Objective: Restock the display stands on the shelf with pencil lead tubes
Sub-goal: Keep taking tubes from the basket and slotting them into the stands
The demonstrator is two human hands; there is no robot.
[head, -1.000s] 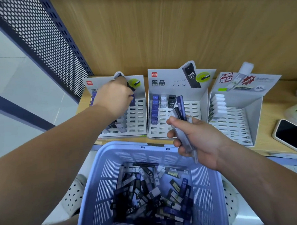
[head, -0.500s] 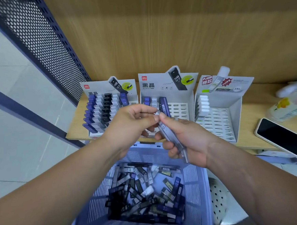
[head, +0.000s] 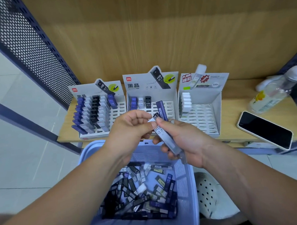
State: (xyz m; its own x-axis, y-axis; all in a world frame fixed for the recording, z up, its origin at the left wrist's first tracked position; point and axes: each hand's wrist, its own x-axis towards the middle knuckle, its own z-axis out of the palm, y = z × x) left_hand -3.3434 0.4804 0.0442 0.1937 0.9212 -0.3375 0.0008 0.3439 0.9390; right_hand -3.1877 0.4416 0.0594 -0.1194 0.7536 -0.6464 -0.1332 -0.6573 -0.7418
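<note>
Three white display stands sit on the wooden shelf: the left stand (head: 85,135) nearly full of blue, grey and black tubes, the middle stand (head: 170,107) with a few tubes at its back left, the right stand (head: 214,117) with white tubes along its left side. My right hand (head: 185,141) grips a bundle of lead tubes (head: 167,139), a blue one sticking up. My left hand (head: 131,126) pinches the top of a grey tube marked HB 0.7 in that bundle. Below my hands, a blue basket (head: 189,189) holds several loose tubes.
A black phone (head: 266,129) lies at the shelf's right front edge, overhanging it. A clear bottle (head: 277,91) lies on its side behind the phone. A perforated blue panel (head: 31,50) rises at the left. A white perforated stool (head: 209,192) stands by the basket.
My left hand left the left stand, came back to the bundle in my right hand and now pinches a grey tube there. The view has tilted and moved back.
</note>
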